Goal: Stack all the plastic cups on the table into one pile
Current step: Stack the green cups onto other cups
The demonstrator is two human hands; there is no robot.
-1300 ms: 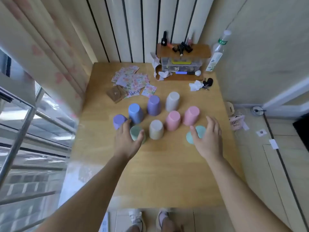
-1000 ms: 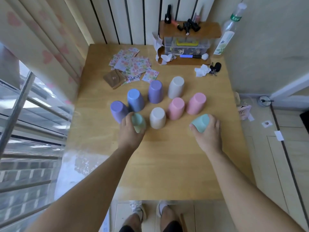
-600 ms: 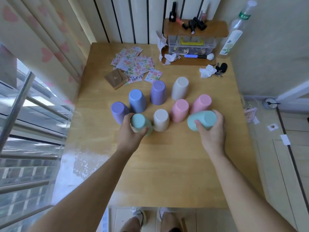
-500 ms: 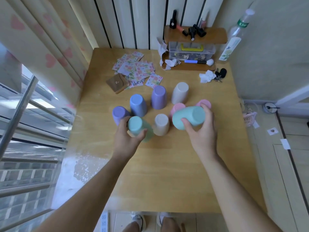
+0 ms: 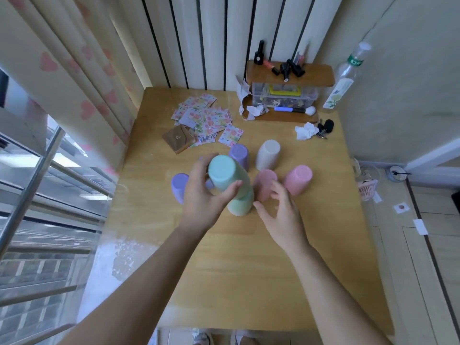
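Observation:
My left hand (image 5: 201,202) grips a tilted upside-down pile: a teal cup (image 5: 222,173) nested over a pale green cup (image 5: 241,204) whose rim is at the table (image 5: 249,270). My right hand (image 5: 281,215) hovers just right of the pile, fingers spread, holding nothing. Upside-down cups stand behind: a purple one (image 5: 178,185) at the left, another purple one (image 5: 239,153), a white one (image 5: 268,155) and two pink ones (image 5: 265,183) (image 5: 298,179). My left hand mostly hides a blue cup (image 5: 210,184).
Patterned cards (image 5: 206,118) and a brown wallet (image 5: 178,139) lie at the back left. A wooden shelf with a clear box (image 5: 285,95), a bottle (image 5: 344,80), crumpled tissue (image 5: 306,130) and keys (image 5: 326,127) are at the back right. A window railing is left of the table.
My right hand carried the teal cup left, set it over the green cup in my left hand, and let go. The beige front cup is no longer visible.

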